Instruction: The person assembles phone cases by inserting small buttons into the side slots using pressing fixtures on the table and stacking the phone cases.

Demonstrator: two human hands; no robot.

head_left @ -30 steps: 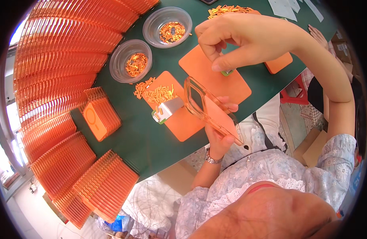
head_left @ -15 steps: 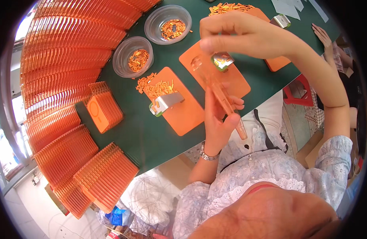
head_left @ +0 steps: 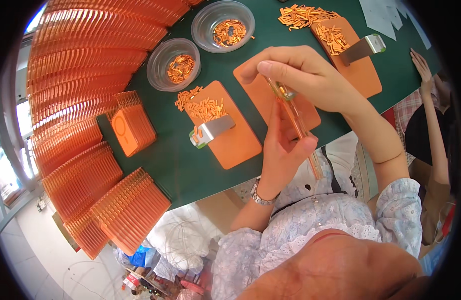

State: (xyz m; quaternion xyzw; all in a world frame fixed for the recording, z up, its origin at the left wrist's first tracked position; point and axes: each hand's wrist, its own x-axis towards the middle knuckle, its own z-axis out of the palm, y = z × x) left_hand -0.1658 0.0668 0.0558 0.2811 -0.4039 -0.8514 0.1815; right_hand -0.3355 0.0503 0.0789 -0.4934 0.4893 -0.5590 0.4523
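My left hand (head_left: pixel 283 150), with a watch on its wrist, holds a translucent orange phone case (head_left: pixel 304 136) edge-on above the table's near edge. My right hand (head_left: pixel 305 75) reaches over from the right and pinches the case's top end between thumb and fingertips, where a small metal part shows. Under both hands lies an orange mat (head_left: pixel 258 92) on the green table (head_left: pixel 170 160). To the left, a second orange mat (head_left: pixel 235 145) carries a pile of small orange pieces (head_left: pixel 203 107) and a metal tool with a green tip (head_left: pixel 210 131).
Two clear bowls (head_left: pixel 173 65) (head_left: pixel 223 26) of orange pieces stand at the back. Long rows of orange cases (head_left: pixel 80 165) fill the left side, with a short stack (head_left: pixel 133 127) beside them. A third mat with another tool (head_left: pixel 363 47) lies far right, near another person's hand (head_left: pixel 423 65).
The case has turned from showing its broad face to edge-on. My right hand came down from above it onto its top end. My left hand shifted its grip along the case.
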